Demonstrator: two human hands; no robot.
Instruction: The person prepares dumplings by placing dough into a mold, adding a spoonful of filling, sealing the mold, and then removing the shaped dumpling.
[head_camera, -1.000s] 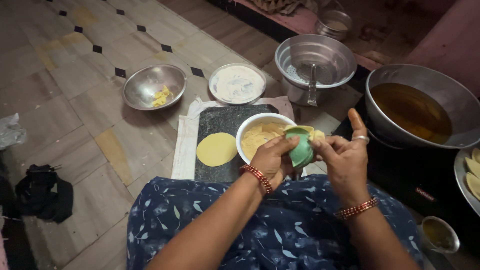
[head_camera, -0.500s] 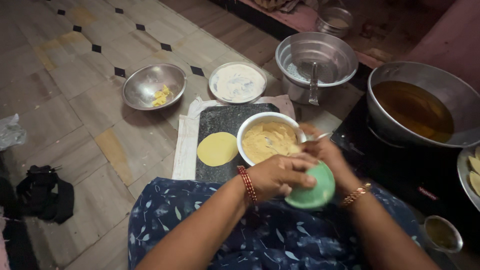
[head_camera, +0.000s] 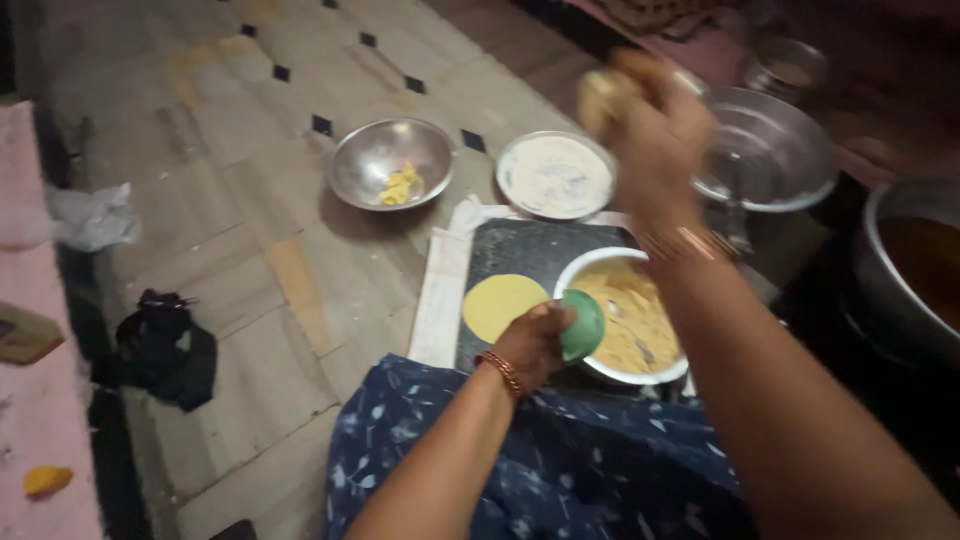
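Green mould: I see a small round green mould (head_camera: 583, 325) in the left hand, just over the near rim of the white bowl, close to the lap.
Left hand: my left hand (head_camera: 535, 343) has its grip clamped on the green mould, fingers wrapped round its back; a beaded bangle sits at the wrist.
Right hand: my right hand (head_camera: 655, 130) is raised high over the far dishes, its grip closed round a pale yellow stuffed piece (head_camera: 603, 98); motion blur hides its exact shape.
White bowl: the white bowl (head_camera: 628, 315) stands on the dark board and holds a yellow crumbly filling.
Dark board: the dark board (head_camera: 530, 255) lies on a white cloth on the floor, with a flat yellow dough disc (head_camera: 502, 305) on it, just left of the bowl.
Far dishes: a steel bowl (head_camera: 392, 163) with yellow scraps, a plate of white flour (head_camera: 556, 174) beside it, and a steel pan (head_camera: 770, 150) to the right.
Right edge: a large pot (head_camera: 915, 270) of dark oil.
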